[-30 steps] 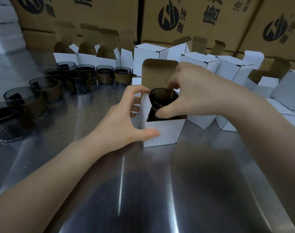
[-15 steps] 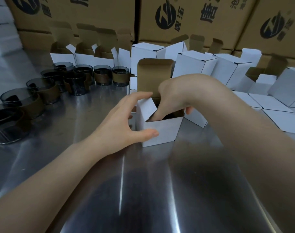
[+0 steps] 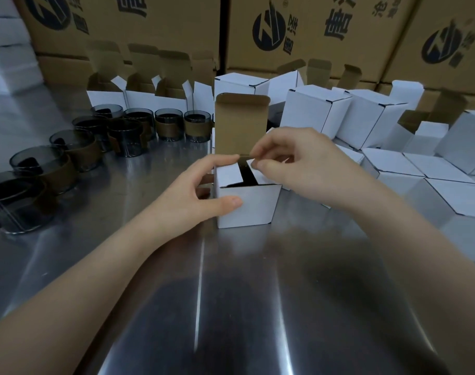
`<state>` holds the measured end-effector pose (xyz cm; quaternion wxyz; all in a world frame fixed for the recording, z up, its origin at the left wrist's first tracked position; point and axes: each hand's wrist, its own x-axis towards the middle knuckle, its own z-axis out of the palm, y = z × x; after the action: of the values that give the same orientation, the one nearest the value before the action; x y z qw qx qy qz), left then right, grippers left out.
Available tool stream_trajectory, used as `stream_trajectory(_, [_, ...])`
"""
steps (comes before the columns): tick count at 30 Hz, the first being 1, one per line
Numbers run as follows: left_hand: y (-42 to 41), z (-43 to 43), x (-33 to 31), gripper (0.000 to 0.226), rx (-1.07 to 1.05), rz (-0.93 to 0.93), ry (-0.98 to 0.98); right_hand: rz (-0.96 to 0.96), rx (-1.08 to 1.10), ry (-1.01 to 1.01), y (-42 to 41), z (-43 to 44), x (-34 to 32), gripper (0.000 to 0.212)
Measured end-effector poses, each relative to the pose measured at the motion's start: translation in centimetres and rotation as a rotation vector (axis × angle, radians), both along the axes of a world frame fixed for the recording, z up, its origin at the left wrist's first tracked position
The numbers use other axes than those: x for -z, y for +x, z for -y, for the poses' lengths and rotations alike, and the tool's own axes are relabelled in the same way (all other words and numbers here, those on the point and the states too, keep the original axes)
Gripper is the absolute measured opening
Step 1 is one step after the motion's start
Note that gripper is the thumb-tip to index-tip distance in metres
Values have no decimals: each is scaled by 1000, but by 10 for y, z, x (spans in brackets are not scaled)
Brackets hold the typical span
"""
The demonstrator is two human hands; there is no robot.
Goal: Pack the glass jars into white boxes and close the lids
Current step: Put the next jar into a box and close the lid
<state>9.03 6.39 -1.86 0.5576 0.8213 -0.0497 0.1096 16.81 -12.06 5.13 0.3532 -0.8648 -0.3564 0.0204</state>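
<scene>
So the white box (image 3: 247, 205) is sitting upright on the steel counter (image 3: 231, 307), right in the middle, with its tall brown lid flap (image 3: 240, 124) standing straight up at the back. The left hand (image 3: 201, 196) is gripping the box — thumb lying across the front face, index finger pressing the left side flap (image 3: 229, 175) down over the opening. The right hand (image 3: 293, 163) is pinching the right side flap between thumb and index finger, folding it inward. There's a dark gap showing between the two flaps; can't really tell the jar inside from that sliver.

Off to the left, a bunch of dark glass jars (image 3: 133, 131) with brown sleeves are waiting in a curved row on the counter. Behind them, a line of open white boxes (image 3: 149, 98) is standing with flaps up. To the right, closed white boxes (image 3: 314, 115) are piling up — some upright, some tipped over. Big printed cardboard cartons (image 3: 312, 33) are stacking up along the back.
</scene>
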Motion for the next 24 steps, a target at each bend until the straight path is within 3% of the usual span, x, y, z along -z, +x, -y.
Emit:
stream_trajectory(7, [5,17,-4,18,-209,87,-165,-237,46,280,12,2,11,55])
stream_trajectory(9, [7,21,-3,25,-222,124,-234,-284,14,308,15,1,10,49])
stream_trajectory(12, [7,22,-2,55,-207,207,-359,-366,6,364,21,1,10,56])
stream_trajectory(16, [7,19,-1,80,-162,278,-309,-405,-2,469,22,5,11,44])
stream_trajectory(19, [5,18,-3,65,-186,302,-204,-375,-13,520,20,8,14,35])
stream_trajectory(22, [3,18,-5,49,-184,313,-214,-306,-60,535,18,11,18,17])
stream_trajectory(24, [0,17,-6,43,-154,308,-232,-298,-109,539,19,15,20,17])
